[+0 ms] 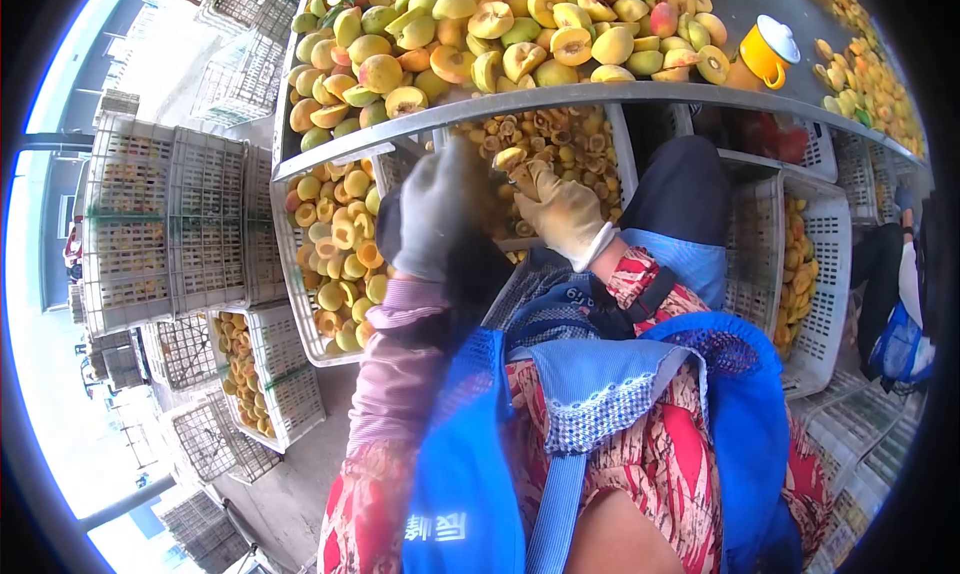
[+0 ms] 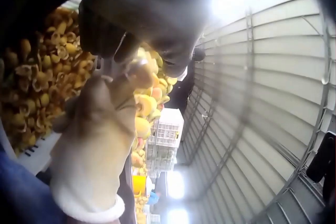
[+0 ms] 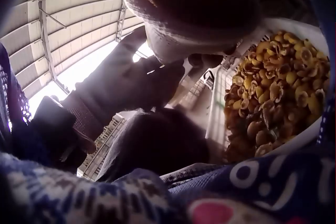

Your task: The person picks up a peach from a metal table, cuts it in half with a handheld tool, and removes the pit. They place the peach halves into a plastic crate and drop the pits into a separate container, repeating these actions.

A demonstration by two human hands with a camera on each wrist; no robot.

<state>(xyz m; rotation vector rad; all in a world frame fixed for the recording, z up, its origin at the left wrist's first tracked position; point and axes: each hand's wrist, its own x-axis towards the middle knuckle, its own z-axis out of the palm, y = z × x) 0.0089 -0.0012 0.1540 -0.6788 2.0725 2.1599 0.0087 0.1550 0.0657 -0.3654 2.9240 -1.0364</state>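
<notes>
In the head view my right hand point(image 1: 565, 214), in a pale work glove, has its fingertips pinched at a small yellow peach half point(image 1: 509, 159). Beside it my left hand point(image 1: 430, 214), in a grey glove, is blurred by motion, and I cannot tell whether it holds anything. In the left wrist view both gloves come close together, the right hand point(image 2: 92, 145) below and the dark left hand point(image 2: 144, 19) above. Under the hands is a crate of pitted, darker fruit pieces point(image 1: 590, 139). Halved peaches point(image 1: 460, 34) are heaped on the metal table point(image 1: 420, 124) in front.
A white crate of peach halves point(image 1: 340, 234) stands to the left, with stacked crates point(image 1: 170, 224) beyond it. Another fruit crate point(image 1: 815, 274) is on the right. A yellow enamel mug point(image 1: 768, 56) stands on the table. Another person point(image 1: 900, 314) is at the far right.
</notes>
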